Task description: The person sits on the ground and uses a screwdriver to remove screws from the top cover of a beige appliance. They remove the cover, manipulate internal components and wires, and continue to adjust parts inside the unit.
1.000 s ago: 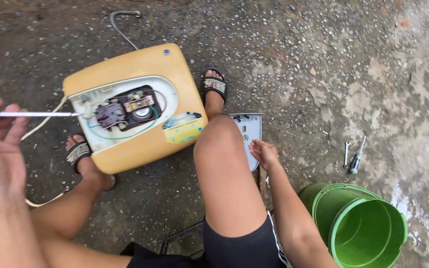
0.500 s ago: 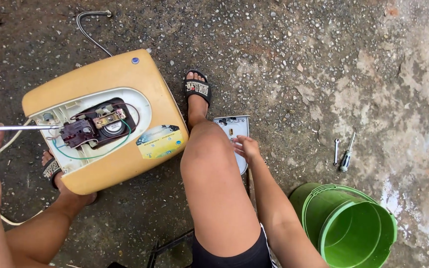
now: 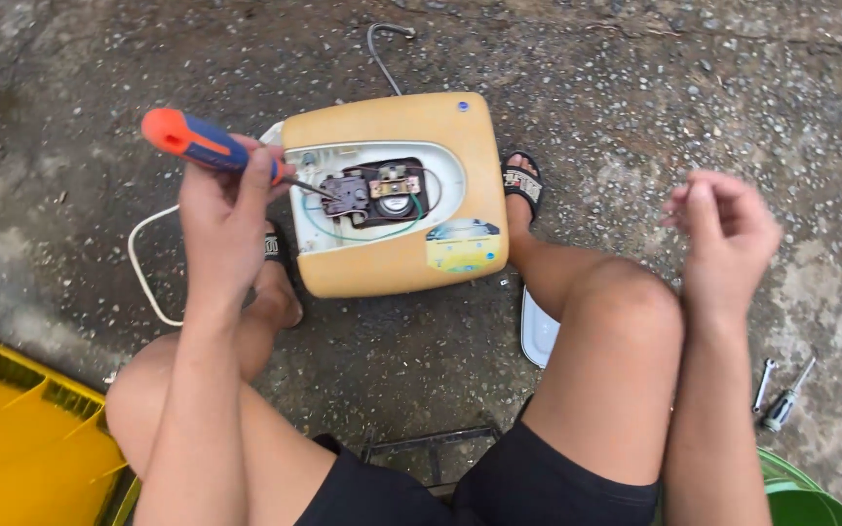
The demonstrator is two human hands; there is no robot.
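Observation:
My left hand [image 3: 224,219] grips a screwdriver [image 3: 209,146] with an orange and blue handle. Its shaft points right, with the tip at the dark electrical parts [image 3: 372,192] inside the opened yellow appliance housing [image 3: 397,263] on the ground between my feet. My right hand [image 3: 723,239] hovers raised over my right knee, its fingertips pinched together; whether something small sits between them I cannot tell. A white cover plate [image 3: 539,331] lies on the ground, partly hidden behind my right leg.
A white cord [image 3: 143,278] loops left of the housing and a grey hose [image 3: 382,49] curves behind it. A small wrench [image 3: 763,384] and a second screwdriver [image 3: 788,394] lie at right. A green bucket [image 3: 801,497] is at bottom right, a yellow crate [image 3: 21,438] at bottom left.
The view swung left, bringing the housing to the centre. My left hand raised the screwdriver and angled its tip into the housing. My right hand lifted off the white cover plate.

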